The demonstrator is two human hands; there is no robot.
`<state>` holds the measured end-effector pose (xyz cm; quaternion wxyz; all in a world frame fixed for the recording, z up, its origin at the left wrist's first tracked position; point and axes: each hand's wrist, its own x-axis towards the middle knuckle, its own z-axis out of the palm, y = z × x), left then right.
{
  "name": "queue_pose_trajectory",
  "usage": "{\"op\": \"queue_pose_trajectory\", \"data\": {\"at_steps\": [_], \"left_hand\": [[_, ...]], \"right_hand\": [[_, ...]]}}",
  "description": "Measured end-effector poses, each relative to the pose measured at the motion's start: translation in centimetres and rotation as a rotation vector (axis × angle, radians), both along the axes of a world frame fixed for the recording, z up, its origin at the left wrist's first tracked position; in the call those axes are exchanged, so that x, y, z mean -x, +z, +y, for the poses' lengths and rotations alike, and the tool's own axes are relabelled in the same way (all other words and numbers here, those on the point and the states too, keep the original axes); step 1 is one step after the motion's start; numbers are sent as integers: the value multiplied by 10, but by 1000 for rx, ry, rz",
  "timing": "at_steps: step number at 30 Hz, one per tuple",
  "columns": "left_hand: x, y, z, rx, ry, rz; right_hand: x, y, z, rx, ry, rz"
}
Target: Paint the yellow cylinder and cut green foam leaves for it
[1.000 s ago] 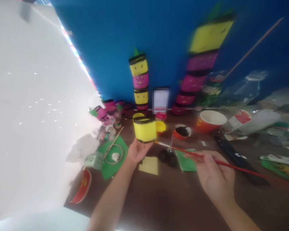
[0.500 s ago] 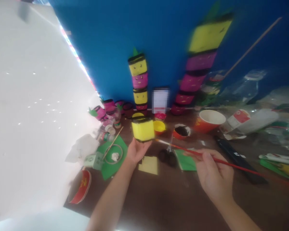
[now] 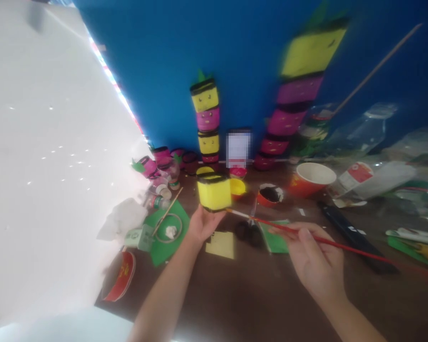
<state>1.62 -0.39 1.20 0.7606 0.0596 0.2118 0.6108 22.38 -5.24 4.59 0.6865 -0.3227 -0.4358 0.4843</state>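
While the left hand (image 3: 202,224) props up a yellow box (image 3: 214,194) from below, its fingers partly hidden under the base, the right hand (image 3: 317,261) closes thumb and fingers on a red brush (image 3: 281,229). The brush tip sits at the box's black lower edge, on the right corner; whether it touches is too blurred to tell. The box, black-rimmed, is held above the brown table (image 3: 235,299), upright and slightly turned. Just behind it, to the right, stands a cup of yellow paint (image 3: 238,186); beside that, a cup of black paint (image 3: 270,194). Yellow paper (image 3: 220,244) lies below the left hand, near dark-handled scissors (image 3: 248,232). Against the blue wall (image 3: 157,61) rise two stacks, one slim (image 3: 209,119), one larger (image 3: 296,92), both in yellow and magenta.
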Motion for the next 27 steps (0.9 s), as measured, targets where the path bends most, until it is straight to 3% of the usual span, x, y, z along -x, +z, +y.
{"op": "queue_pose_trajectory", "data": {"at_steps": [4,10,16,22,27], "left_hand": [[0,2,-1,-10,13,1],[0,2,-1,6,6,11],[1,-2,0,-6,3,5],[1,0,-1,-6,0,8],[0,1,-1,-8,10,4]], "right_hand": [[-3,-2,3,18,-61,16],[-2,-2,2,21,-16,14],[-4,-3,5,49,-108,45],[-3,-1,3,58,-51,36],[-4,-4,5,78,-130,29]]}}
